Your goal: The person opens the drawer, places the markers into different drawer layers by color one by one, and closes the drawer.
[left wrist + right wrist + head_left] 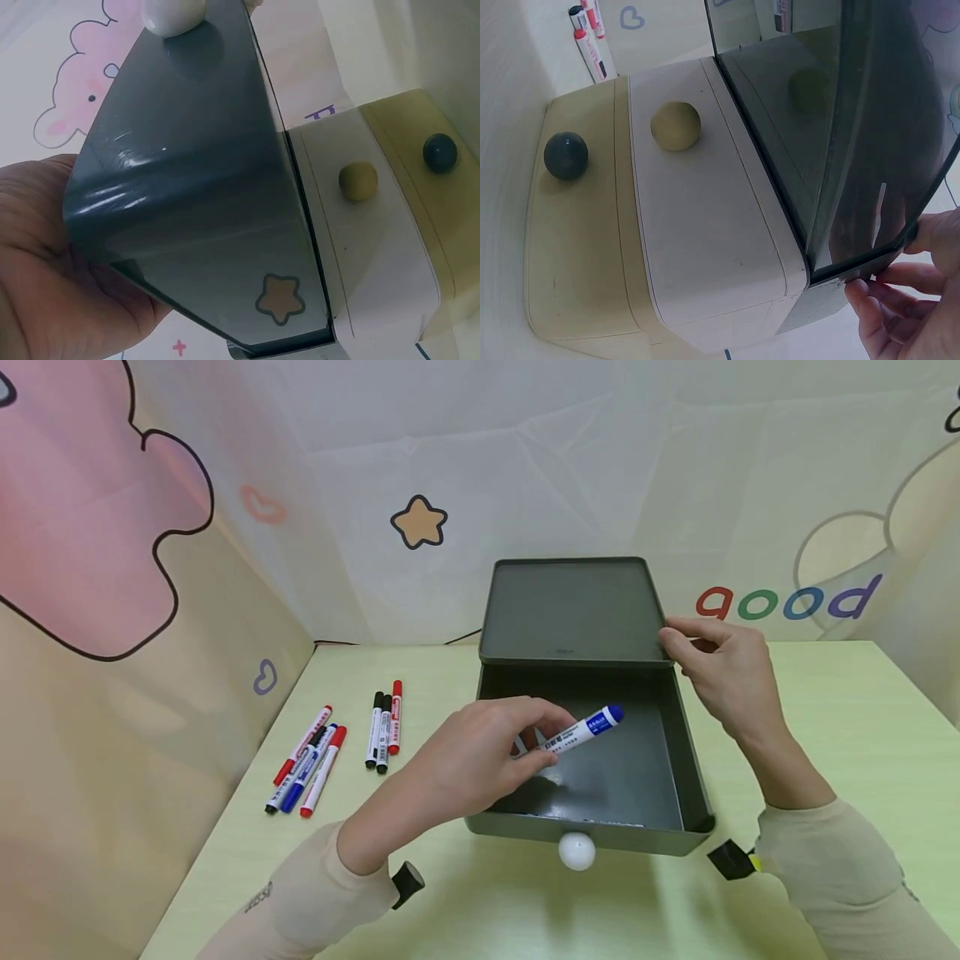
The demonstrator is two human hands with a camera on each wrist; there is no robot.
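My left hand (480,760) pinches a white marker (573,735) with a blue cap, over the dark grey box (637,839). The marker tilts up to the right; its left end is hidden in the fingers. Behind the box's inside stands its raised grey lid (570,610). My right hand (731,672) pinches the lid's right edge near the lower corner, thumb and fingers on either side. A white knob (577,852) sits on the box's front. In the left wrist view the box hides the left fingers and the marker.
On the table's left lie several red, blue and black markers (322,768), with three more (384,731) beside them. Under the grey box, a white box (705,202) and a beige box (577,240) are stacked, each with a knob. A printed cloth (465,443) hangs behind.
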